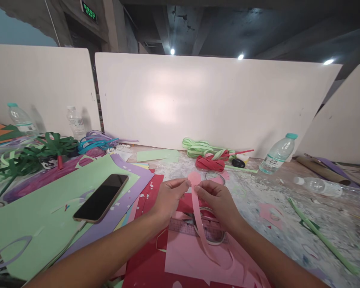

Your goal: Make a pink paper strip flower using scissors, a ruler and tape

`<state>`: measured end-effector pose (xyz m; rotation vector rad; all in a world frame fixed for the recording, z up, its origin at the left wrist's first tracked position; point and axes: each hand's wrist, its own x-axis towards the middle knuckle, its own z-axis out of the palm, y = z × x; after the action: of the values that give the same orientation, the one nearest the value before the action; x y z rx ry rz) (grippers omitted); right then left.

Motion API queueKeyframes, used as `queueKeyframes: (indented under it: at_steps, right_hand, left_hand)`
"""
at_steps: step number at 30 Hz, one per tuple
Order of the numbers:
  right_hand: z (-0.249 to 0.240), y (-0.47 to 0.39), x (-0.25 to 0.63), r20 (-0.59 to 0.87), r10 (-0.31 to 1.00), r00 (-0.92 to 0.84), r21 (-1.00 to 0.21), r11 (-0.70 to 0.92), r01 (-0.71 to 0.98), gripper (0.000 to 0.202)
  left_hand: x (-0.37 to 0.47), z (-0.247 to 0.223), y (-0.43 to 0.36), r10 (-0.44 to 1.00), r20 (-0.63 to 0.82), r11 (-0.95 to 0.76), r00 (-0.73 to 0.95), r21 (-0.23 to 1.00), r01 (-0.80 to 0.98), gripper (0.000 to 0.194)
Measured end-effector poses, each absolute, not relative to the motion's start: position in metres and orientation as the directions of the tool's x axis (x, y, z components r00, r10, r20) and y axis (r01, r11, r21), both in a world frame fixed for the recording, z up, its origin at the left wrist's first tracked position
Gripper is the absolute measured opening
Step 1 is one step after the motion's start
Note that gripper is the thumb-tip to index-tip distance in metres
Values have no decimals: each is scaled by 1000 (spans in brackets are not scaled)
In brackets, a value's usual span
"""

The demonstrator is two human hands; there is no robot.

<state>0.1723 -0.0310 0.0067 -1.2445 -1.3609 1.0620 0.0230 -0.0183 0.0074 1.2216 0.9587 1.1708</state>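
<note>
Between my two hands is a pink paper piece (195, 178) with a round top and a long strip hanging down. The fingertips of my left hand (172, 194) pinch its left edge just below the round part. From the right side, my right hand (217, 198) pinches the same piece with thumb and fingers. Below the strip lie scissors (191, 219), a clear ruler (180, 226) and a roll of tape, on pink paper (183, 256) and red sheets (144, 248).
A phone (102, 198) with a cable lies on green paper (24, 204) at the left. Red and green paper strips (210, 163) sit behind my hands. A water bottle (278, 154) leans at the right, near a lying bottle (321, 187) and a green stem (324, 240).
</note>
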Motion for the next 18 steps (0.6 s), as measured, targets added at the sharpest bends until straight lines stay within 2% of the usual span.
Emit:
queueKeyframes:
  at_steps: [11,18]
  right_hand:
    - [5,-32,170,125,992,-16,-986,126,104,28]
    - [2,-31,170,159,987,-15,-982,160,96,29]
  left_hand:
    - [24,9,-21,985,-4,35,175,984,-176,17]
    - [24,2,-18,982,9,22,190,986,-163,26]
